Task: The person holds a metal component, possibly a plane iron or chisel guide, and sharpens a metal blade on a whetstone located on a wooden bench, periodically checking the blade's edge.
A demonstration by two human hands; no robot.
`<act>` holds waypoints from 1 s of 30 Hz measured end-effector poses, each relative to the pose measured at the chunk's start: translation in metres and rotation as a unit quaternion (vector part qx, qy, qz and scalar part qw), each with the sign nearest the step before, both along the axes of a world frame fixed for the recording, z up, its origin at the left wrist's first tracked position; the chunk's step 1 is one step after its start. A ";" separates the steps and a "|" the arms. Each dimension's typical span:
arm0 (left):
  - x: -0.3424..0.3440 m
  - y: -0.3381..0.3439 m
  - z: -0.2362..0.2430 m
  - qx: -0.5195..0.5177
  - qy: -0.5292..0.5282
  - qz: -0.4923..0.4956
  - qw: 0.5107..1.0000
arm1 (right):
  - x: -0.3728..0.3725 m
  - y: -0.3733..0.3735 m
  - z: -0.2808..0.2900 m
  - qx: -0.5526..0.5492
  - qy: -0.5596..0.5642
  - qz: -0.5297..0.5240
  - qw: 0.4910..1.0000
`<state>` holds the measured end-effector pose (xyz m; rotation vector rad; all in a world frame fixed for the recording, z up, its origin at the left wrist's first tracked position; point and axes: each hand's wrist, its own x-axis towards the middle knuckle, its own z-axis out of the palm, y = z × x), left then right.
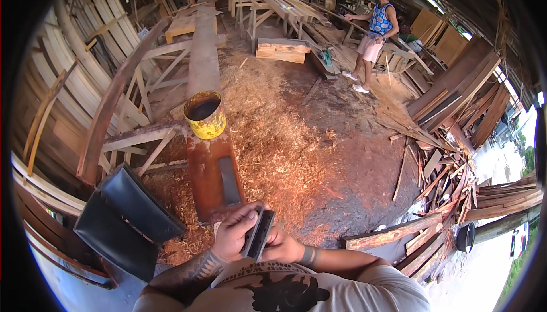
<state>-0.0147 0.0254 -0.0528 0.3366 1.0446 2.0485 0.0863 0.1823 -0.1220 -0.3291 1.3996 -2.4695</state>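
One dark oblong block (260,233), held in front of the shirt (342,292): left side pinched by the left hand (234,233), right side by the right hand (284,246); probably best kept steady, both grips firm.

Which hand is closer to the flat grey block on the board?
Left: the left hand is just this side of the grey block; the right hand is farther off, to its right.

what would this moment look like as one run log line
left hand: holds dark rectangular piece | right hand: holds same piece | reddish-brown board: yellow bucket, flat grey slab on top
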 end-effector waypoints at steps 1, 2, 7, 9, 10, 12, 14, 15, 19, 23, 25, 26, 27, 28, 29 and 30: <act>-0.003 -0.004 0.000 -0.003 -0.002 0.004 1.000 | -0.001 -0.002 0.004 -0.003 -0.002 0.004 1.000; -0.006 -0.007 0.002 -0.029 0.022 -0.021 0.999 | -0.004 -0.001 0.008 0.065 0.051 0.018 0.996; -0.035 -0.015 0.013 -0.085 0.042 -0.116 0.989 | -0.014 0.015 0.054 0.355 0.168 0.019 0.920; -0.037 -0.011 0.016 -0.065 0.019 -0.120 0.990 | -0.015 0.012 0.052 0.333 0.156 0.016 0.930; -0.035 -0.010 0.017 -0.067 0.043 -0.111 0.991 | -0.016 0.010 0.051 0.308 0.148 0.016 0.940; -0.034 -0.008 0.015 -0.069 0.047 -0.082 0.993 | -0.022 0.008 0.047 0.321 0.165 0.005 0.933; -0.040 -0.010 0.017 -0.057 0.025 -0.060 0.996 | -0.026 0.008 0.057 0.355 0.162 -0.006 0.921; -0.039 -0.007 0.017 -0.045 -0.006 -0.046 0.998 | -0.031 0.013 0.063 0.339 0.102 0.029 0.935; -0.042 -0.004 0.030 -0.043 -0.018 -0.030 0.998 | -0.036 0.027 0.078 0.247 0.006 0.037 0.968; -0.033 -0.003 0.045 -0.074 0.173 -0.049 0.981 | -0.029 0.028 0.070 0.265 0.074 0.018 0.961; -0.028 -0.003 0.046 -0.032 0.154 -0.078 0.985 | -0.024 0.025 0.070 0.239 0.120 -0.013 0.963; -0.027 -0.004 0.049 -0.038 0.164 -0.080 0.983 | -0.024 0.027 0.074 0.257 0.128 -0.010 0.958; -0.025 -0.004 0.051 -0.039 0.158 -0.081 0.983 | -0.023 0.028 0.076 0.256 0.123 -0.009 0.959; -0.023 -0.003 0.054 -0.034 0.164 -0.080 0.983 | -0.022 0.029 0.077 0.276 0.151 -0.017 0.949; -0.022 -0.003 0.055 -0.029 0.169 -0.080 0.982 | -0.021 0.030 0.077 0.296 0.179 -0.025 0.938; -0.021 -0.004 0.055 -0.030 0.164 -0.080 0.983 | -0.020 0.031 0.075 0.306 0.175 -0.015 0.936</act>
